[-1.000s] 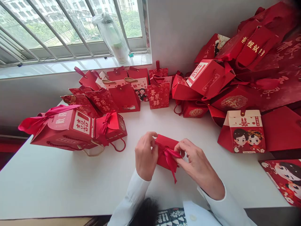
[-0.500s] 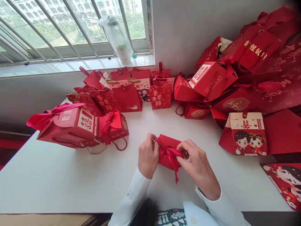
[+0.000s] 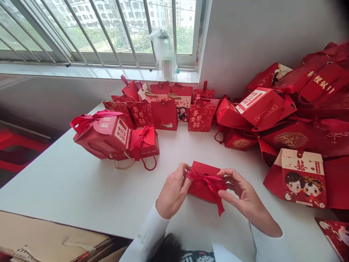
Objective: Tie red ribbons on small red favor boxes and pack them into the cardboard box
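Observation:
A small red gift box (image 3: 203, 193) rests on the white table in front of me. A crimson ribbon (image 3: 208, 180) is tied in a bow across its top, one tail hanging over the near side. My left hand (image 3: 173, 189) grips the box's left end, thumb on the near side and fingers behind. At the opposite end, my right hand (image 3: 244, 196) is curved around the box, thumb by the ribbon tail and fingers at the far right corner. Part of the fingers is hidden behind the box.
Finished-looking red boxes with bows (image 3: 106, 134) stand on the left. Several red paper bags (image 3: 163, 114) line the wall under the barred window. Stacked red boxes (image 3: 264, 107) and a box with cartoon figures (image 3: 305, 182) crowd the right. Cardboard (image 3: 49, 236) lies below the table's front edge.
My right fingers have let go of the ribbon loop and spread to the box's right end. My left hand has shifted its grip along the left end. The camera view has turned left.

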Demonstrator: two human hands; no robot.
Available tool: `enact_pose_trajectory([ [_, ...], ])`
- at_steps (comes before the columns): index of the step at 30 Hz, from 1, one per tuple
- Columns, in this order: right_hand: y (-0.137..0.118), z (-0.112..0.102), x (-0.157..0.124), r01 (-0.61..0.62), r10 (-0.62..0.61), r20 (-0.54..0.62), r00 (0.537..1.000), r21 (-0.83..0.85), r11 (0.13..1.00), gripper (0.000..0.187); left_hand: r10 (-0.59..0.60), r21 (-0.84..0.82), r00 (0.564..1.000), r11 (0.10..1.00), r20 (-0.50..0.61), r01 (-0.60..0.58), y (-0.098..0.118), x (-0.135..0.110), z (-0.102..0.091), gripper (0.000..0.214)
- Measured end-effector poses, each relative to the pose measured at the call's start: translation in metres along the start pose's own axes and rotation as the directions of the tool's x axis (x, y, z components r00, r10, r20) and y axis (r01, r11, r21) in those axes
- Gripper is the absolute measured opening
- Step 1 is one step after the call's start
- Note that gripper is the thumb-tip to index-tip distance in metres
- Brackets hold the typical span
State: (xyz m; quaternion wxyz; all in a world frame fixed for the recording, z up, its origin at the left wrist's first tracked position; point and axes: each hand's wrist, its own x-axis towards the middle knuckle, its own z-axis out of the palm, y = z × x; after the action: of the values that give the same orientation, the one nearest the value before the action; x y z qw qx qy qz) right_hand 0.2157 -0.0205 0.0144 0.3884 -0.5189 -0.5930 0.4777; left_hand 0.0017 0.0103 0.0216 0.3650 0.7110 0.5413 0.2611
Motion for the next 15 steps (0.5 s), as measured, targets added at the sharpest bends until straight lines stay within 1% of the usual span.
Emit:
enact_pose_trajectory([
  [1, 0.006, -0.009, 0.000, 0.012, -0.015, 0.042, 0.999, 0.079, 0.997, 0.029, 0.038, 0.030, 0.999, 0.999, 0.036, -0.039, 0.001, -0.007, -0.009, 0.016],
  [2, 0.013, -0.017, 0.001, 0.032, -0.038, 0.041, 0.998, 0.135, 0.990, 0.033, 0.079, 0.069, 0.995, 0.994, 0.060, -0.083, 0.004, -0.014, -0.018, 0.020],
  [3, 0.021, -0.024, 0.004, 0.046, -0.047, 0.006, 0.999, 0.155, 0.987, 0.034, 0.117, 0.114, 0.991, 0.986, 0.070, -0.125, 0.006, -0.019, -0.026, 0.030],
  [5, 0.038, -0.034, 0.012, 0.022, -0.011, -0.095, 0.995, 0.110, 0.994, 0.034, 0.176, 0.213, 0.981, 0.958, 0.080, -0.190, 0.015, -0.026, -0.035, 0.056],
  [7, 0.054, -0.034, 0.023, -0.052, 0.049, -0.192, 0.980, -0.010, 0.999, 0.033, 0.216, 0.313, 0.969, 0.918, 0.119, -0.243, 0.025, -0.023, -0.032, 0.078],
  [9, 0.067, -0.025, 0.032, -0.103, 0.064, -0.266, 0.962, -0.134, 0.986, 0.034, 0.250, 0.421, 0.952, 0.855, 0.179, -0.304, 0.036, -0.013, -0.018, 0.093],
  [10, 0.073, -0.020, 0.034, -0.106, 0.054, -0.284, 0.957, -0.172, 0.979, 0.034, 0.266, 0.476, 0.939, 0.811, 0.219, -0.341, 0.041, -0.007, -0.009, 0.097],
  [11, 0.078, -0.015, 0.036, -0.100, 0.037, -0.285, 0.958, -0.208, 0.973, 0.033, 0.276, 0.530, 0.927, 0.762, 0.254, -0.372, 0.046, -0.002, 0.000, 0.096],
  [12, 0.083, -0.012, 0.035, -0.087, 0.016, -0.273, 0.962, -0.247, 0.965, 0.031, 0.281, 0.575, 0.917, 0.716, 0.284, -0.397, 0.049, 0.004, 0.009, 0.090],
  [13, 0.088, -0.010, 0.034, -0.064, -0.012, -0.249, 0.968, -0.297, 0.953, 0.029, 0.281, 0.608, 0.908, 0.675, 0.311, -0.417, 0.052, 0.007, 0.016, 0.079],
  [14, 0.093, -0.010, 0.032, -0.023, -0.073, -0.226, 0.971, -0.397, 0.917, 0.029, 0.276, 0.635, 0.906, 0.647, 0.322, -0.423, 0.054, 0.009, 0.020, 0.067],
  [15, 0.098, -0.012, 0.030, 0.033, -0.130, -0.166, 0.978, -0.488, 0.872, 0.032, 0.270, 0.657, 0.909, 0.629, 0.317, -0.416, 0.056, 0.008, 0.022, 0.058],
])
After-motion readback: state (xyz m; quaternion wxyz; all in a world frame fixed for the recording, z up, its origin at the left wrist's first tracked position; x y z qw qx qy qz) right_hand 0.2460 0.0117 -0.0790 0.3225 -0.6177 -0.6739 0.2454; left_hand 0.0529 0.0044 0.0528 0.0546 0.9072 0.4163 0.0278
